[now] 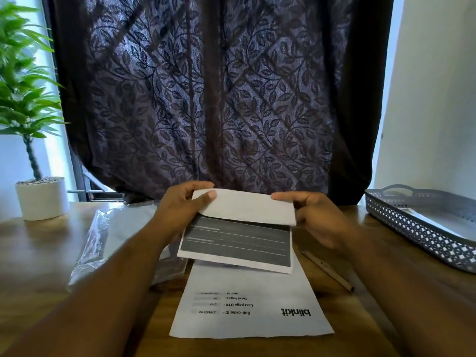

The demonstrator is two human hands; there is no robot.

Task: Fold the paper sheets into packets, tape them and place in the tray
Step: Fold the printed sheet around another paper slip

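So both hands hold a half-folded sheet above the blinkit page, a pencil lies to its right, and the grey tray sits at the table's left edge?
No: the head view shows the grey tray at the right edge of the table. The rest holds: left hand and right hand hold the sheet above the blinkit page, pencil to its right.

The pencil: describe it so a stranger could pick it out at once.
On the brown wooden table, look right, between the grey perforated plastic tray and the flat white printed sheet. The thin brown pencil lies there slanted, dark tip nearest the camera. It is the only slender stick on the table.
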